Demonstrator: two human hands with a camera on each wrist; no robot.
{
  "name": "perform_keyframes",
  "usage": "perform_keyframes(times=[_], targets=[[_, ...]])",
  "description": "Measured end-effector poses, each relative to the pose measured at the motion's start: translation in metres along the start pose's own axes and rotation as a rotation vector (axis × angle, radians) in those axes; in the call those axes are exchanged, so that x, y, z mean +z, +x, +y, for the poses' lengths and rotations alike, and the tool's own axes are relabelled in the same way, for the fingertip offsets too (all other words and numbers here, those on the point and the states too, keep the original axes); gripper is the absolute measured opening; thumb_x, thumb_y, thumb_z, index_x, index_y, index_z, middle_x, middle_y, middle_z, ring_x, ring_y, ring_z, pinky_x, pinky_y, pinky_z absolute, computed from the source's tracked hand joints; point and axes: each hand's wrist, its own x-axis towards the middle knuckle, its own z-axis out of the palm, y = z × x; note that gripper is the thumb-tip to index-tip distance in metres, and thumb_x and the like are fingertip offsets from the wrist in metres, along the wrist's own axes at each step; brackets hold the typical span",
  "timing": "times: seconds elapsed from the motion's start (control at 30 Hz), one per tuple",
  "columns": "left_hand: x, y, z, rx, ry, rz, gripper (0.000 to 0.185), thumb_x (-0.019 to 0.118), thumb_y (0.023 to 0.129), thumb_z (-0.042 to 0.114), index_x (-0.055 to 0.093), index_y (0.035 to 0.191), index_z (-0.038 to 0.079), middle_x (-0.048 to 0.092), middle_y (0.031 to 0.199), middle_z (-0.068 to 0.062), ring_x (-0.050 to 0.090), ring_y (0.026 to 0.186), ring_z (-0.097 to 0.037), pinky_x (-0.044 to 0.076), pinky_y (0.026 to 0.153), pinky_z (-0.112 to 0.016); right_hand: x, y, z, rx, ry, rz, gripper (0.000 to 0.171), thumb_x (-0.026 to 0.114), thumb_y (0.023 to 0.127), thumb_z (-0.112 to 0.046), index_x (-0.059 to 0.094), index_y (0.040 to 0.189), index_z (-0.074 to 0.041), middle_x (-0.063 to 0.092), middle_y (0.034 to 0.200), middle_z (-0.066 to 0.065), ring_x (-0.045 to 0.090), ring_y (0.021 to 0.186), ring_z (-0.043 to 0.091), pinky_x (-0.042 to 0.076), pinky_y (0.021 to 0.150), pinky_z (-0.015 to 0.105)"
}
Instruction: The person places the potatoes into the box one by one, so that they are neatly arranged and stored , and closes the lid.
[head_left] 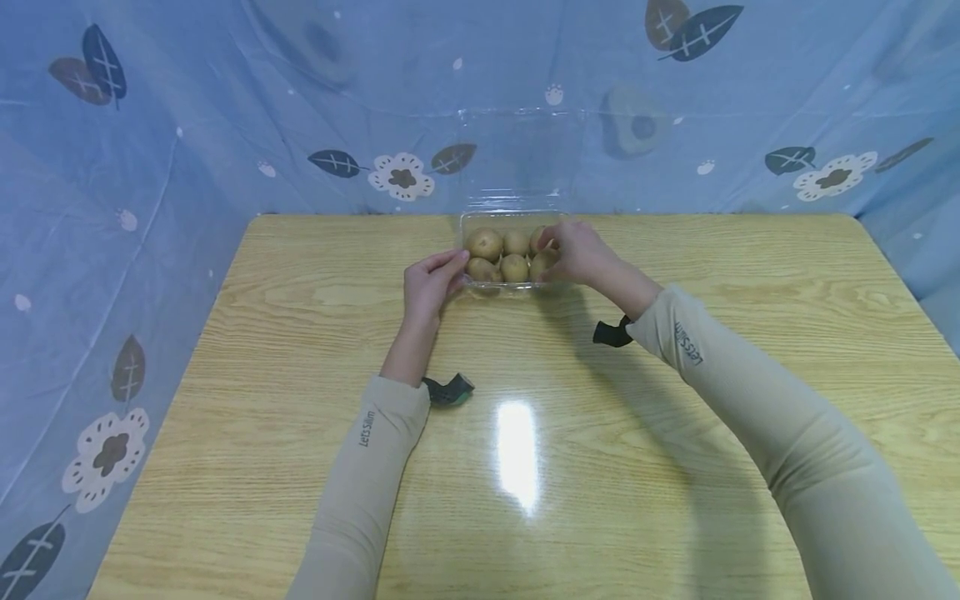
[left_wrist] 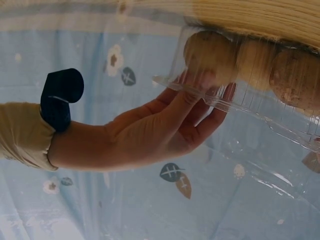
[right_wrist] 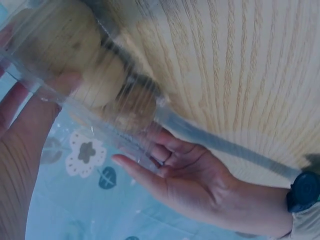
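Observation:
A clear plastic clamshell container (head_left: 501,287) with several brown potatoes (head_left: 514,267) stands at the far middle of the wooden table (head_left: 300,350), its lid (head_left: 517,158) raised behind it. My left hand (head_left: 429,285) holds the container's left end, with the fingers against its wall (left_wrist: 250,107) and the thumb by the rim. My right hand (head_left: 579,252) curls over the right end, a fingertip showing through the plastic (right_wrist: 90,112). In the right wrist view the left hand (right_wrist: 195,180) sits under the rim with bent fingers. The potatoes (left_wrist: 210,52) press against the clear wall.
A blue cloth with leaf and flower prints (head_left: 112,250) hangs on all sides of the table. A black strap (head_left: 448,390) sits at my left wrist and another (head_left: 613,333) at my right. Bare tabletop lies between me and the container.

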Motion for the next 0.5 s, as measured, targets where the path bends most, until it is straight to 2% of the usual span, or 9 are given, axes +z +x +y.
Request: perform_keyframes(times=[0.17, 0.3, 0.4, 0.5], targets=[[0.002, -0.001, 0.000, -0.004, 0.006, -0.003, 0.028, 0.072, 0.078, 0.018, 0.067, 0.103, 0.005, 0.066, 0.100, -0.007, 0.063, 0.073, -0.009, 0.056, 0.068, -0.019, -0.003, -0.006, 0.002, -0.030, 0.033, -0.011, 0.043, 0.068, 0.076, -0.008, 0.055, 0.114, 0.004, 0.056, 0.117, 0.028, 0.051, 0.108, 0.039, 0.044, 0.093, 0.047], [0.003, -0.002, 0.001, -0.001, 0.012, -0.003, 0.029, 0.072, 0.078, 0.018, 0.066, 0.103, 0.004, 0.066, 0.100, -0.007, 0.062, 0.073, -0.008, 0.056, 0.068, -0.018, -0.006, -0.009, 0.005, -0.023, 0.095, -0.001, 0.043, 0.065, 0.082, -0.013, 0.052, 0.119, 0.003, 0.054, 0.118, 0.028, 0.053, 0.108, 0.038, 0.046, 0.092, 0.046], [0.002, 0.000, 0.003, -0.012, 0.033, -0.014, 0.031, 0.070, 0.080, 0.021, 0.066, 0.104, 0.004, 0.066, 0.099, -0.006, 0.062, 0.073, -0.008, 0.056, 0.068, -0.019, -0.008, -0.009, 0.010, -0.031, 0.160, 0.063, 0.039, 0.061, 0.086, -0.019, 0.053, 0.118, 0.002, 0.055, 0.117, 0.026, 0.056, 0.105, 0.037, 0.049, 0.089, 0.045], [-0.002, 0.007, 0.008, -0.008, 0.101, -0.006, 0.034, 0.064, 0.085, 0.031, 0.066, 0.105, 0.004, 0.066, 0.095, -0.005, 0.062, 0.070, -0.009, 0.057, 0.066, -0.021, -0.010, -0.008, 0.017, -0.064, 0.206, 0.159, 0.036, 0.057, 0.089, -0.023, 0.056, 0.115, 0.002, 0.058, 0.116, 0.022, 0.056, 0.103, 0.034, 0.049, 0.088, 0.044]])
